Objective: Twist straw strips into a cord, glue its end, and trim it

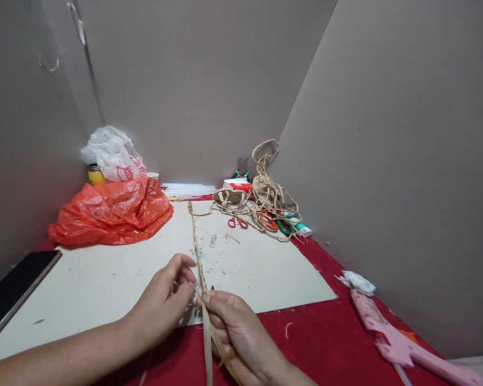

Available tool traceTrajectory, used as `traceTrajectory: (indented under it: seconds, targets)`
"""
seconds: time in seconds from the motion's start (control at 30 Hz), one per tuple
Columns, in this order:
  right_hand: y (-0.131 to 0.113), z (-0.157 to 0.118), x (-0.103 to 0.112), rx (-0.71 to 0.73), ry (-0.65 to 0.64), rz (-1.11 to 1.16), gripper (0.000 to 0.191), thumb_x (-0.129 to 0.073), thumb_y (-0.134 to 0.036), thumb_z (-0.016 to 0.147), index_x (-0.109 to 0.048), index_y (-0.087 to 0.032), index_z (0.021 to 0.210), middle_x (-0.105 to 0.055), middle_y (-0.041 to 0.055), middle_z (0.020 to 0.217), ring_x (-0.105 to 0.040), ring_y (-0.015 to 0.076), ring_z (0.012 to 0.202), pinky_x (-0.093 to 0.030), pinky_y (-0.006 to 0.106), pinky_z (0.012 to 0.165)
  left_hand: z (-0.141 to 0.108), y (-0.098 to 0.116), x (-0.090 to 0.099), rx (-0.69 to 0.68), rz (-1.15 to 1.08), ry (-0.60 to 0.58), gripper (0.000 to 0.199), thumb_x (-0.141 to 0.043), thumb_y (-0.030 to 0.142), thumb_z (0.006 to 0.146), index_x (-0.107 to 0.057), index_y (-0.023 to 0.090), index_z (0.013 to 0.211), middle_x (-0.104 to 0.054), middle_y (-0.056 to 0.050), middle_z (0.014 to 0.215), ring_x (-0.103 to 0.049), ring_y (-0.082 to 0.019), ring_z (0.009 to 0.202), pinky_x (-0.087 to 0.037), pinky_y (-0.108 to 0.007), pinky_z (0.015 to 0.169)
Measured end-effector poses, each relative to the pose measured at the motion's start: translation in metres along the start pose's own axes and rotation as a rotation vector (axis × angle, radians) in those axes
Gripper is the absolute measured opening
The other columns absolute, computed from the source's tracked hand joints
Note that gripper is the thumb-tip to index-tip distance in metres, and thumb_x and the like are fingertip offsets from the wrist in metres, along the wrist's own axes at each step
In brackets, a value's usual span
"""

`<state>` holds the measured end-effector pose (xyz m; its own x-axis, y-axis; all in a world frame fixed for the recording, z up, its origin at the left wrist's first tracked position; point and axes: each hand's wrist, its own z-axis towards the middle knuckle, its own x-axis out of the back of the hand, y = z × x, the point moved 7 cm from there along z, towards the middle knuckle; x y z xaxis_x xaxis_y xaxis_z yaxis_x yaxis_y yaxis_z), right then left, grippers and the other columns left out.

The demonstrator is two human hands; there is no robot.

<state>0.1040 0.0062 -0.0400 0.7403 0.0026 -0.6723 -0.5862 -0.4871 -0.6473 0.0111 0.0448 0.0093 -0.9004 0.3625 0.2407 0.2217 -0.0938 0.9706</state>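
A thin braid of pale straw [195,236] runs from the back of the white board [145,268] toward me. My right hand [235,327] pinches its near end between thumb and forefinger. Flat, loose straw strips [207,343] hang down from that pinch, some passing under my right palm. Just left of the braid is my left hand [165,295], loosely curled, with its thumb and forefinger apart and nothing seen in them. Part of its inner fingers is hidden. At its far end, the braid joins a thin cord leading to a heap of straw rope [268,187].
A red plastic bag [116,212] and white bag [115,153] lie back left; a phone [20,289] is at the left edge. Red-handled scissors [238,222], pliers [242,169] and glue sticks [189,190] lie at the back. A pink glue gun [398,335] rests right. Grey walls enclose the table.
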Motion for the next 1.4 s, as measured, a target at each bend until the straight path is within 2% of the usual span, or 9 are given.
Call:
traceTrajectory:
  seconds: [0.17,0.23,0.33,0.5,0.7,0.97,1.1,1.3,1.4]
  targets:
    - [-0.003,0.0,0.005,-0.016,-0.05,-0.07,0.032,-0.068,-0.035,0.074,-0.044,-0.017,0.065,-0.021,-0.0137,0.045,-0.008,0.0004,0.037,-0.004,0.017,0.036,0.0,-0.031,-0.026,0.437,-0.398,-0.21,0.02,-0.046,0.024,0.07,-0.047,0.019,0.09,-0.044,0.008,0.053,-0.028,-0.006,0.04,-0.02,-0.018,0.04]
    - [-0.004,0.0,0.007,-0.024,-0.037,-0.083,0.033,-0.068,-0.036,0.075,-0.042,-0.018,0.066,-0.021,-0.014,0.045,-0.007,0.0003,0.037,-0.004,0.017,0.036,0.001,-0.03,-0.025,0.426,-0.377,-0.185,0.018,-0.046,0.021,0.066,-0.05,0.017,0.083,-0.038,0.009,0.05,-0.022,-0.005,0.041,-0.015,-0.018,0.041]
    - [-0.005,0.0,0.007,-0.009,-0.018,-0.089,0.037,-0.07,-0.04,0.072,-0.042,-0.018,0.066,-0.022,-0.0139,0.045,-0.007,0.0002,0.038,-0.004,0.016,0.037,0.002,-0.024,-0.022,0.314,-0.272,-0.163,0.011,-0.05,0.023,0.067,-0.053,0.014,0.073,-0.044,0.005,0.056,-0.033,-0.007,0.049,-0.025,-0.019,0.047]
    - [-0.003,-0.002,0.008,0.001,0.052,-0.145,0.042,-0.072,-0.047,0.067,-0.042,-0.019,0.068,-0.025,-0.0141,0.044,-0.01,0.0002,0.037,-0.005,0.016,0.036,0.002,-0.025,-0.022,0.176,-0.14,-0.159,0.032,-0.054,0.045,0.078,-0.053,0.014,0.072,-0.052,0.001,0.064,-0.043,-0.011,0.062,-0.034,-0.023,0.06]
    - [-0.003,-0.002,0.009,0.025,0.026,-0.157,0.038,-0.07,-0.048,0.071,-0.047,-0.018,0.067,-0.027,-0.0129,0.041,-0.013,0.0019,0.035,-0.007,0.018,0.035,0.002,-0.023,-0.016,0.088,-0.068,-0.142,0.032,-0.048,0.043,0.086,-0.054,0.015,0.072,-0.051,0.003,0.064,-0.043,-0.011,0.062,-0.033,-0.023,0.061]
    - [-0.01,0.002,0.012,0.166,0.031,-0.159,0.031,-0.076,-0.037,0.067,-0.055,-0.014,0.064,-0.05,-0.0031,0.054,-0.043,0.0081,0.053,-0.034,0.021,0.056,0.004,-0.025,-0.019,0.224,-0.196,-0.164,0.028,-0.055,0.04,0.077,-0.052,0.014,0.065,-0.049,0.004,0.056,-0.033,-0.007,0.049,-0.026,-0.02,0.048]
    - [-0.017,0.001,0.011,0.211,0.101,-0.239,0.031,-0.074,-0.034,0.065,-0.05,-0.016,0.057,-0.051,-0.0021,0.055,-0.04,0.0094,0.056,-0.032,0.021,0.056,0.001,-0.035,-0.023,0.433,-0.367,-0.225,0.017,-0.05,0.032,0.073,-0.05,0.018,0.063,-0.028,0.01,0.042,-0.015,-0.006,0.037,-0.011,-0.021,0.037]
    - [-0.024,-0.001,0.017,0.236,0.18,-0.574,0.037,-0.065,-0.044,0.07,-0.041,-0.019,0.058,-0.032,-0.008,0.049,-0.023,0.0075,0.049,-0.018,0.022,0.047,0.0,-0.029,-0.023,0.432,-0.333,-0.292,0.023,-0.06,0.036,0.072,-0.048,0.019,0.063,-0.029,0.011,0.041,-0.016,-0.005,0.036,-0.008,-0.023,0.036]
    - [-0.032,-0.004,0.016,0.348,0.186,-0.865,0.031,-0.056,-0.039,0.08,-0.043,-0.019,0.06,-0.034,-0.0062,0.052,-0.028,0.0089,0.051,-0.022,0.022,0.047,0.001,-0.029,-0.022,0.418,-0.305,-0.29,0.028,-0.063,0.041,0.071,-0.049,0.018,0.063,-0.031,0.01,0.042,-0.017,-0.005,0.037,-0.009,-0.023,0.037]
